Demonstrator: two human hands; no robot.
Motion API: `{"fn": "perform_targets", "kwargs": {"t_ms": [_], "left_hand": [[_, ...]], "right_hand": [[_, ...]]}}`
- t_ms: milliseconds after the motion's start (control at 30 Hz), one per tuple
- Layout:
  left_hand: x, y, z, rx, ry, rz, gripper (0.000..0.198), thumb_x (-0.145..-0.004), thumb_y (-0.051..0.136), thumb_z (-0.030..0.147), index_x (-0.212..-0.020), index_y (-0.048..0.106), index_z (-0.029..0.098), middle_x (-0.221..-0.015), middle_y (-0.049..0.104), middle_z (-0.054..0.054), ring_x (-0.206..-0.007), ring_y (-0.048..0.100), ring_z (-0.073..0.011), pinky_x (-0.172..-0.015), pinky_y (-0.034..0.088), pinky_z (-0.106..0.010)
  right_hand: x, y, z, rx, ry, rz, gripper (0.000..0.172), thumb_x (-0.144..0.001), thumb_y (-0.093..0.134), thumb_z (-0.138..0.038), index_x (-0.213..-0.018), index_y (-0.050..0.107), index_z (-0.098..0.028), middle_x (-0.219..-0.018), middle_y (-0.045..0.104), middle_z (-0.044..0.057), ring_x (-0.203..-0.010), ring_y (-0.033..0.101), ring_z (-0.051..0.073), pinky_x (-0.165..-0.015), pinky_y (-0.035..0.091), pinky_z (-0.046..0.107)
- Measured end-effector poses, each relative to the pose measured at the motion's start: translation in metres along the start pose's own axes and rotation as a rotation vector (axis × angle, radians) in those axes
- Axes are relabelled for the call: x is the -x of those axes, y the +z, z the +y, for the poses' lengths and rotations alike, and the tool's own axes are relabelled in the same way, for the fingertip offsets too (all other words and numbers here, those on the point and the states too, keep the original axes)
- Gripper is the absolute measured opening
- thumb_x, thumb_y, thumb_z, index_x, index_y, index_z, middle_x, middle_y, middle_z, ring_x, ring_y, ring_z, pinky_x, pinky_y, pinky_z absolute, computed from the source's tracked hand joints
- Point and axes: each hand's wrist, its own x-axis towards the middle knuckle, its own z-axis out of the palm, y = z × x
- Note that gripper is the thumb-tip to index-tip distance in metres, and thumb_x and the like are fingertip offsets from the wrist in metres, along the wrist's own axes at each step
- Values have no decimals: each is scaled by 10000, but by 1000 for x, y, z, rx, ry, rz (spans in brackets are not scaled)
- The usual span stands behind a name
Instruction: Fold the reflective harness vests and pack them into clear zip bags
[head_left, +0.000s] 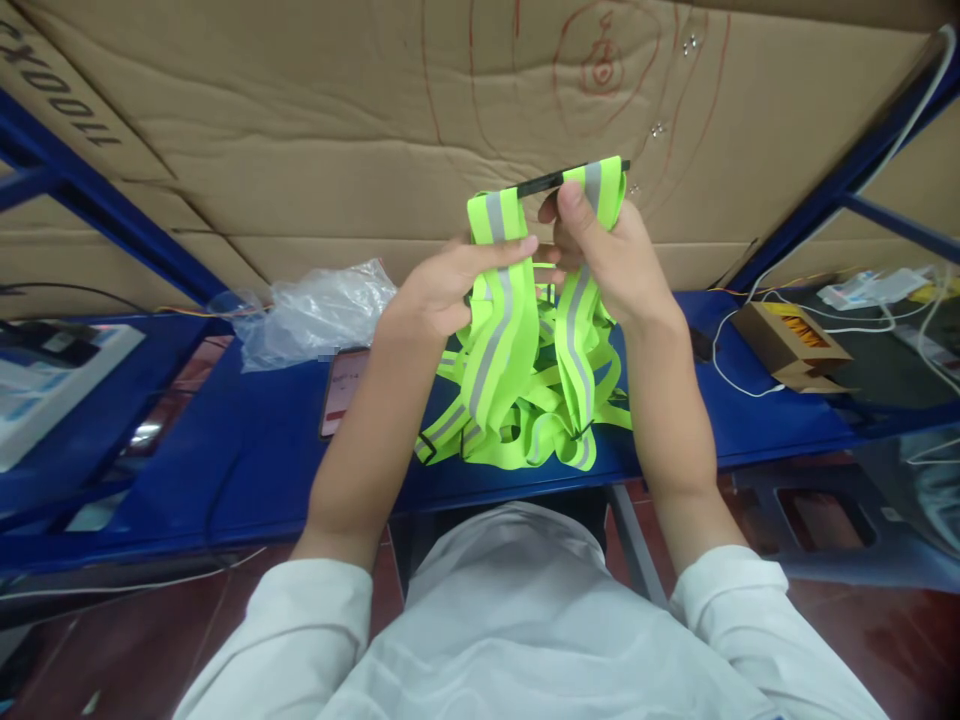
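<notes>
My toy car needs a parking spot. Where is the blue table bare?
Bare blue table lies in front of the plastic bag, and between the neon straps and the small cardboard box. The middle is crowded with straps; cables clutter the far right.

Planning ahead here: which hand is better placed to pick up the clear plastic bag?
Probably left. The left hand holds the reflective straps nearest the plastic bag, which lies on the blue table at its side; the right hand is beyond the straps.
</notes>
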Motion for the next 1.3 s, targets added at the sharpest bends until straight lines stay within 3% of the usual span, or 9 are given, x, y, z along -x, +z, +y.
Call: {"fn": "perform_targets", "kwargs": {"t_ms": [200, 300, 433, 500, 633, 800, 1033, 1133, 1300], "left_hand": [[0, 0, 2, -130, 73, 88, 418, -832, 884, 616, -881, 702, 242, -635, 378, 42, -609, 581, -164, -751, 575, -422], [1, -9, 3, -203, 110, 108, 419, -820, 880, 642, -846, 711, 260, -603, 394, 31, -653, 624, -197, -765, 590, -428], [5, -19, 7, -331, 140, 133, 420, -884, 799, 677, -856, 725, 264, -604, 488, 1, -761, 700, -248, -873, 620, -454], [6, -21, 7, -378, 146, 124, 430, -909, 780, 668, -891, 734, 241, -667, 579, -20, -825, 731, -257, -919, 630, -454], [2, -22, 3, -378, 140, 167, 441, -887, 840, 601, -1006, 745, 186, -897, 725, -77, -1160, 749, -361, -1008, 630, -496], [-3, -23, -10, -232, 99, 64, 435, -783, 954, 428, -1088, 748, 195, -1143, 783, -72, -1285, 728, -367, -1102, 625, -525], [-12, -17, -23, -115, 53, 90, 381, -815, 931, 336, -1108, 735, 192, -1352, 762, -104, -1404, 670, -346, -1203, 569, -532], [-12, -15, -21, -160, 101, 128, 404, -853, 900, 285, -1215, 734, 213, -1411, 736, -81, -1442, 640, -332, -1232, 541, -519], [-5, -11, -15, -118, 97, 94, 513, -851, 903, 248, -1332, 726, 222, -1369, 753, -67, -1482, 601, -333, -1255, 504, -495]], "right_hand": [[-2, -6, 10, 189, -72, -149, 650, -1015, 495, -852, -920, 691, -240, -915, 672, 24, -1021, 700, 216, -969, 604, 350], [-5, -12, 12, 256, -165, -266, 630, -1002, 522, -850, -1100, 715, -258, -1209, 734, 35, -1311, 654, 257, -1193, 536, 404], [-8, -16, 9, 416, -358, -111, 599, -973, 697, -742, -1363, 647, -289, -1592, 577, 29, -1567, 459, 220, -1370, 325, 343], [-9, -14, 8, 440, -402, -40, 586, -997, 723, -661, -1425, 622, -274, -1639, 541, 32, -1585, 437, 194, -1369, 319, 315], [-10, -7, 16, 405, -274, 61, 376, -1024, 714, -596, -1276, 728, -317, -1398, 735, -8, -1364, 640, 226, -1266, 478, 374], [-12, 2, 26, 377, -321, 34, 216, -998, 758, -545, -1096, 802, -358, -1334, 763, -40, -1393, 623, 233, -1312, 445, 415], [-13, 8, 27, 270, -199, 29, 496, -992, 654, -674, -1375, 683, -361, -1525, 653, -39, -1474, 583, 245, -1268, 497, 369], [-14, 6, 27, 202, -243, -17, 554, -1003, 621, -706, -1472, 570, -417, -1648, 524, -71, -1556, 503, 237, -1259, 501, 339], [-15, 9, 32, 222, -403, -20, 600, -1035, 535, -747, -1470, 546, -333, -1629, 536, 9, -1464, 588, 264, -1250, 499, 367]]}}
